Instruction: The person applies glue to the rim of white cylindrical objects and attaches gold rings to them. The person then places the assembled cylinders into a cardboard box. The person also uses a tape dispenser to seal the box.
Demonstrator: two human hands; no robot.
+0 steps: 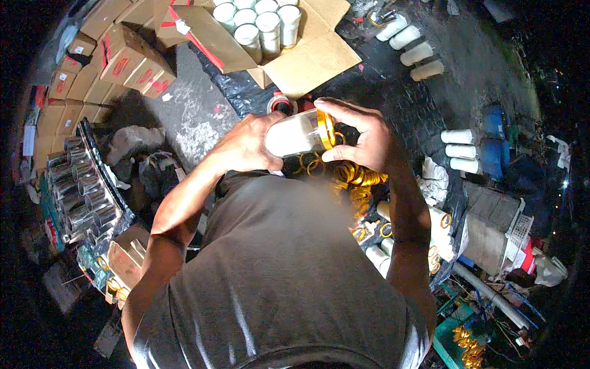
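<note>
Between my two hands is a clear cylindrical jar [292,135], tilted nearly on its side, with something white filling its left part. My left hand [246,144] wraps round its left end. A shiny gold ring [326,129] sits around the jar's right end, and my right hand [365,135] grips it between thumb and fingers. Just beyond the jar lies a red tape roll [281,104], partly hidden. Many loose gold rings [353,175] are heaped below my right hand, partly covered by my body.
An open cardboard box [310,71] holding several white-filled jars [268,34] stands ahead. Sealed cartons [126,58] are stacked at the far left, near a rack of clear cylinders [92,197]. White cylinders [461,150] lie at the right, near a grey crate [488,227].
</note>
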